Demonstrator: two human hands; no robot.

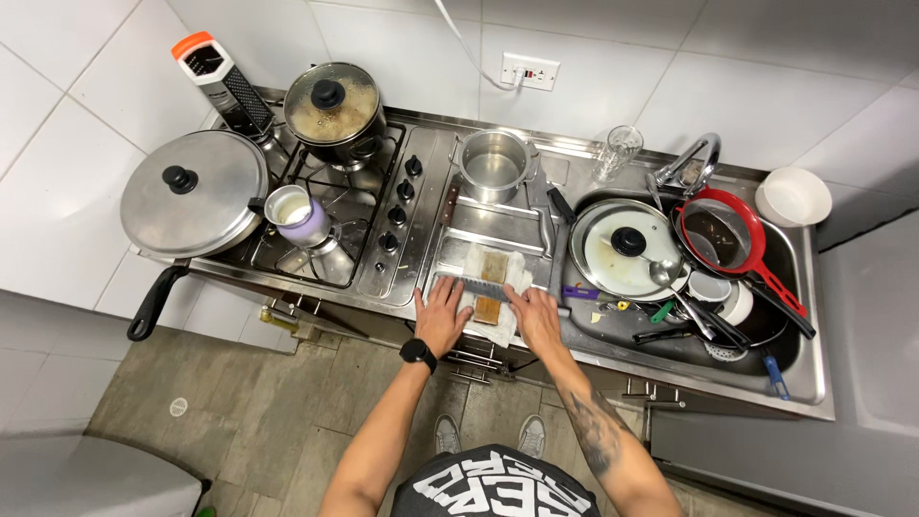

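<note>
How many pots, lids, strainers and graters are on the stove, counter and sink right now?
Pots: 3 (covered pot, open steel pot, small milk pot)
Lids: 3 (steel lid, pot's glass lid, sink glass lid)
Strainers: 1 (red)
Graters: 1
Total: 8

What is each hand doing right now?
Left hand: open, pressing flat on the knife blade.
Right hand: open, fingers pressing the same blade over the brown stone.

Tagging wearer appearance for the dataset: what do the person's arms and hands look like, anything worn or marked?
Both arms are bare, with no sleeves reaching the forearms and no gloves. The left hand has a black round-faced watch on a black strap at its wrist. The right hand wears nothing; its forearm carries a dark patterned tattoo. No rings can be made out on the fingers.
</note>
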